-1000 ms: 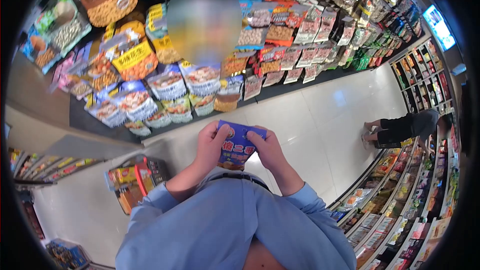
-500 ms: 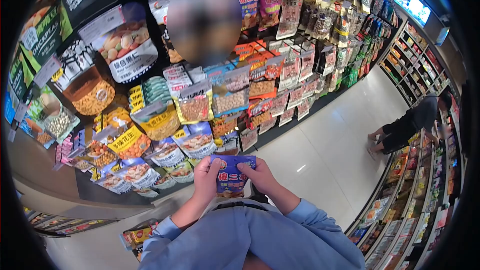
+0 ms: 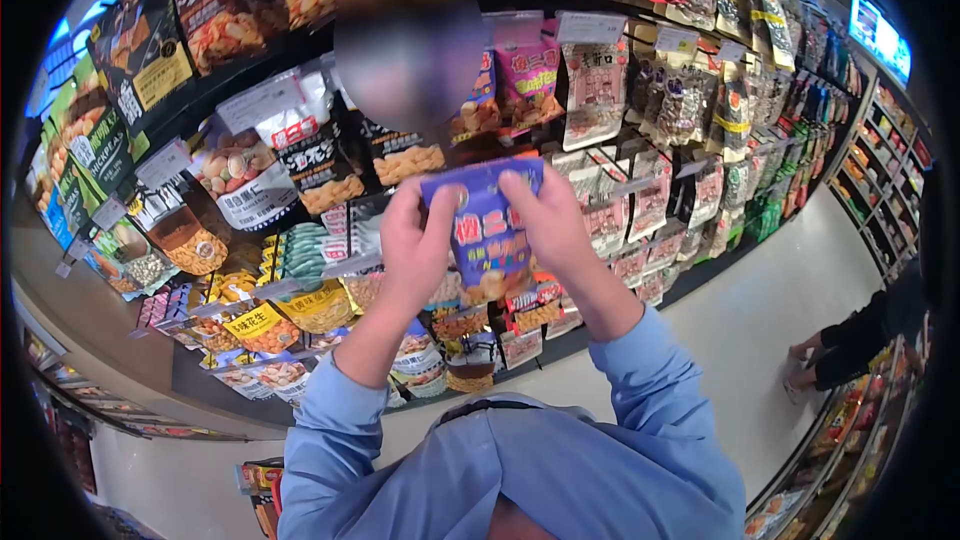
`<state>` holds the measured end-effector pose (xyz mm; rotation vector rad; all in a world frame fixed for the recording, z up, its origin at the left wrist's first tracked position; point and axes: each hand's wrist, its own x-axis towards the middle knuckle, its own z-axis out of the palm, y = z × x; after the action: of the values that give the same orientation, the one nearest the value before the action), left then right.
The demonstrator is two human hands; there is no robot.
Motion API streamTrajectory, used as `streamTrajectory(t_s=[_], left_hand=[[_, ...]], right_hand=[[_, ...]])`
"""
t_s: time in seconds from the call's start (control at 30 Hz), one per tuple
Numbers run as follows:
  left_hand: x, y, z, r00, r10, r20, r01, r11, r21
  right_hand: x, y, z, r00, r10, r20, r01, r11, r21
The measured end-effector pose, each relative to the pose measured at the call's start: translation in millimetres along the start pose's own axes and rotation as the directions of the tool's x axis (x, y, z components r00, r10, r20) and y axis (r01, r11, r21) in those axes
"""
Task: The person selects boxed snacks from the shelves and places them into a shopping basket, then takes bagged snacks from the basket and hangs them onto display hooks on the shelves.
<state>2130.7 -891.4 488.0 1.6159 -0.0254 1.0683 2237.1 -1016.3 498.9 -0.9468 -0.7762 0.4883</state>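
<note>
Between my two hands is a purple snack bag [image 3: 490, 240] with large white and red lettering, held upright with its printed front toward me. My left hand [image 3: 415, 245] grips its upper left side, thumb on the front. My right hand [image 3: 550, 225] holds the upper right corner, thumb also on the front; the other fingers are behind the bag. Just past it hang a pink snack bag [image 3: 530, 80] and a white printed pouch [image 3: 595, 90] on the rack. A round blur hides part of the display beyond.
Hanging nut bags fill the curved rack, among them a mixed-nut pouch [image 3: 240, 180] and yellow peanut bags [image 3: 262, 325]. A person in dark clothes [image 3: 870, 335] stands by the shelves at right. A lit screen [image 3: 880, 35] is at upper right; pale floor [image 3: 690, 380] runs along the aisle.
Both hands have raised the purple bag from near my waist up in front of the rack. The view has tilted upward, and the person at right now appears nearer the edge.
</note>
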Motion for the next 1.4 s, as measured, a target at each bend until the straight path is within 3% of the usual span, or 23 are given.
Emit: streamTrajectory(t_s=[0.07,0.13,0.17,0.27,0.43,0.53,0.8,1.0,1.1,1.2,1.3,1.33,1.4], left_hand=[[34,-1,18,0.993,0.116,0.007,-0.116,0.992,0.049],[54,5,33,0.886,0.463,0.011,-0.415,0.783,0.464],[56,12,39,0.888,0.459,0.015,-0.389,0.735,0.555],[62,9,49,0.774,0.570,0.276,-0.510,0.303,0.805],[83,-9,66,0.787,0.530,0.315,-0.477,0.201,0.856],[98,-6,66,0.792,0.525,0.312,-0.443,0.143,0.885],[115,-3,66,0.820,0.442,0.363,-0.434,0.067,0.899],[125,-11,62,0.817,0.429,0.385,-0.443,0.039,0.896],[129,-16,56,0.825,0.398,0.400,-0.437,0.000,0.900],[131,-21,50,0.843,0.356,0.403,-0.426,-0.017,0.905],[113,-19,53,0.863,0.328,0.385,-0.426,0.059,0.903],[102,-20,51,0.865,0.298,0.402,-0.461,0.159,0.873],[64,-34,45,0.840,0.300,0.452,-0.523,0.228,0.821]], right_hand=[[42,-9,-14,0.996,-0.088,0.009,0.088,0.996,-0.015],[72,-16,-22,0.989,-0.146,0.028,0.146,0.989,-0.021],[84,-19,-25,0.986,-0.163,0.043,0.164,0.986,-0.017],[106,-27,-31,0.979,-0.186,0.084,0.184,0.982,0.038],[132,-30,-33,0.971,-0.217,0.100,0.207,0.973,0.099],[145,-27,-30,0.938,-0.308,0.157,0.305,0.951,0.042],[157,-24,-31,0.947,-0.292,0.132,0.283,0.956,0.082],[168,-19,-35,0.935,-0.334,0.119,0.336,0.942,0.004],[170,-14,-37,0.963,-0.267,0.046,0.269,0.962,-0.047],[176,-9,-43,0.959,-0.280,0.054,0.283,0.911,-0.301],[166,9,-54,0.839,-0.544,0.026,0.486,0.727,-0.486],[142,-3,-53,0.859,-0.512,-0.012,0.440,0.750,-0.495],[118,14,-67,0.915,-0.402,-0.030,0.364,0.856,-0.367]])
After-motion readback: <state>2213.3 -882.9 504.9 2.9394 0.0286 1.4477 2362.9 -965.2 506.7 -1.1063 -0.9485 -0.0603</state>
